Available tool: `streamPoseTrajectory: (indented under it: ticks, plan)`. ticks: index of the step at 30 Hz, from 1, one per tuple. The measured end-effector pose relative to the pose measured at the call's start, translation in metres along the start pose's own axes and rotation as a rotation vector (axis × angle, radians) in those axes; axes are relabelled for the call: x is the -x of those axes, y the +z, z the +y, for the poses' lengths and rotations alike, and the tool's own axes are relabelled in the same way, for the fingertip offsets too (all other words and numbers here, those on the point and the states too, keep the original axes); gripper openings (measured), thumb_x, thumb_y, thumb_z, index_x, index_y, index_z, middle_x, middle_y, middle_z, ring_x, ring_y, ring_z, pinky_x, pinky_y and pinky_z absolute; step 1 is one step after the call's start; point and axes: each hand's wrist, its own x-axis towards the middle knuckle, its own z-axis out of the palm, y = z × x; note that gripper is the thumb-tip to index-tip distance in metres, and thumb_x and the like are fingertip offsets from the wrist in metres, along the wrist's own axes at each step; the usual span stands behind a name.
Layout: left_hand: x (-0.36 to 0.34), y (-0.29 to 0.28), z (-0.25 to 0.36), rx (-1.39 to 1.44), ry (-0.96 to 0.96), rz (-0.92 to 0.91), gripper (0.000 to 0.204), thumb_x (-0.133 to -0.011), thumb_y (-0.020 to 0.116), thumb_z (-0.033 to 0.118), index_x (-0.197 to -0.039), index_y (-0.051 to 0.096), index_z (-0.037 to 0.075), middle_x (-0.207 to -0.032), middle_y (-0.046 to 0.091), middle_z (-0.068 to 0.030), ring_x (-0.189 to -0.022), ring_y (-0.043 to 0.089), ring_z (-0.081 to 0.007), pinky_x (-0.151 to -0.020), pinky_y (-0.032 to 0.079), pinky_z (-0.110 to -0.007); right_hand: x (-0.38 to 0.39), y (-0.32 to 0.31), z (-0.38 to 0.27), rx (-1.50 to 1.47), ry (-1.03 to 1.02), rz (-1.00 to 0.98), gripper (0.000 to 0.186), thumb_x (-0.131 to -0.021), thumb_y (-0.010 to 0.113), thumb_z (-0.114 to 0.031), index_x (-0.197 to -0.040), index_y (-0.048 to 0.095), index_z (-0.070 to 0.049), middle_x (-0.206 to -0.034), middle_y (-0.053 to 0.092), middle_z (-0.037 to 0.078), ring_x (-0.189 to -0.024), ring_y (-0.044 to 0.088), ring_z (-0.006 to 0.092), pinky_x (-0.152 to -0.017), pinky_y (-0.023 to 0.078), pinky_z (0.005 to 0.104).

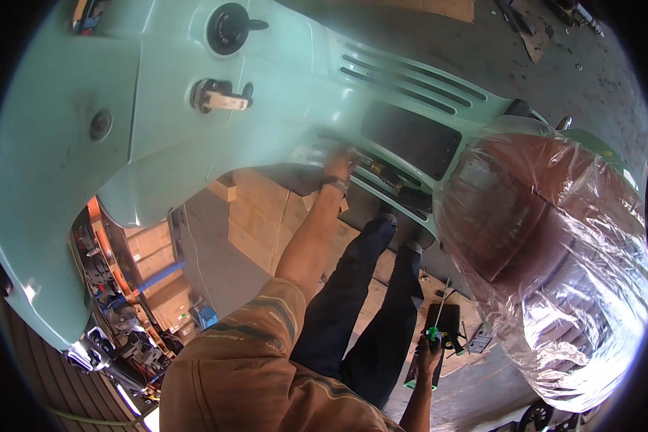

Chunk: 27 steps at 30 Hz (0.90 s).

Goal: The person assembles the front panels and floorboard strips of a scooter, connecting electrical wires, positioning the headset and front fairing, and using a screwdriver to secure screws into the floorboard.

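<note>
Head view: my left hand (pixel 340 164) at near edge of mint-green scooter's (pixel 266 115) slotted footboard (pixel 351 108), just beside yellow-and-black tool (pixel 387 173); fingers blurred, cannot tell how far open or whether gripping anything. My right hand (pixel 430 353), lower right, closed round green-handled screwdriver (pixel 433 332), shaft pointing toward scooter.

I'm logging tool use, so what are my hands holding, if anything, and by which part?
Your right hand holds a screwdriver by its green handle. Your left hand is at the footboard but blurred; whether it holds anything can't be told.
</note>
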Motion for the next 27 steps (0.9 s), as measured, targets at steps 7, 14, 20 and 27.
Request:
streamPoseTrajectory:
  ticks: [7,14,20,27]
  plan:
    - [0.066,-0.036,0.011,0.256,-0.122,-0.193,0.012,-0.096,0.061,0.014,-0.104,0.062,0.005,-0.099,0.068,-0.0078,-0.097,0.066,-0.0214,-0.093,0.054,-0.037,0.03,0.015,-0.107,0.472,-0.369,-0.087,0.038,-0.087,0.07,-0.027,-0.111,0.06,0.002,-0.095,0.068,0.025,-0.093,0.068,0.0417,-0.077,0.052,0.0466]
    - [0.212,0.022,0.091,0.452,-0.269,-0.282,0.02,-0.096,0.062,0.017,-0.111,0.06,0.003,-0.113,0.068,-0.0157,-0.108,0.066,-0.0279,-0.092,0.057,-0.045,0.08,0.042,-0.241,0.568,-0.719,-0.243,0.04,-0.09,0.069,-0.029,-0.119,0.06,-0.002,-0.101,0.067,0.021,-0.094,0.066,0.0402,-0.08,0.051,0.0457]
    - [0.255,0.011,0.138,0.393,-0.132,-0.4,0.025,-0.096,0.061,0.023,-0.111,0.064,0.003,-0.11,0.07,-0.0146,-0.105,0.068,-0.0273,-0.093,0.056,-0.043,0.103,0.044,-0.266,0.521,-0.878,-0.211,0.035,-0.092,0.066,-0.028,-0.119,0.063,-0.006,-0.095,0.067,0.02,-0.084,0.066,0.0406,-0.073,0.051,0.0478]
    - [0.278,-0.02,0.177,0.411,-0.061,-0.426,0.026,-0.099,0.058,0.023,-0.115,0.063,0.003,-0.11,0.069,-0.0168,-0.106,0.068,-0.0287,-0.093,0.058,-0.046,0.129,0.063,-0.266,0.481,-0.898,-0.263,0.037,-0.091,0.068,-0.027,-0.119,0.062,-0.004,-0.097,0.067,0.02,-0.087,0.067,0.0409,-0.077,0.054,0.0473]
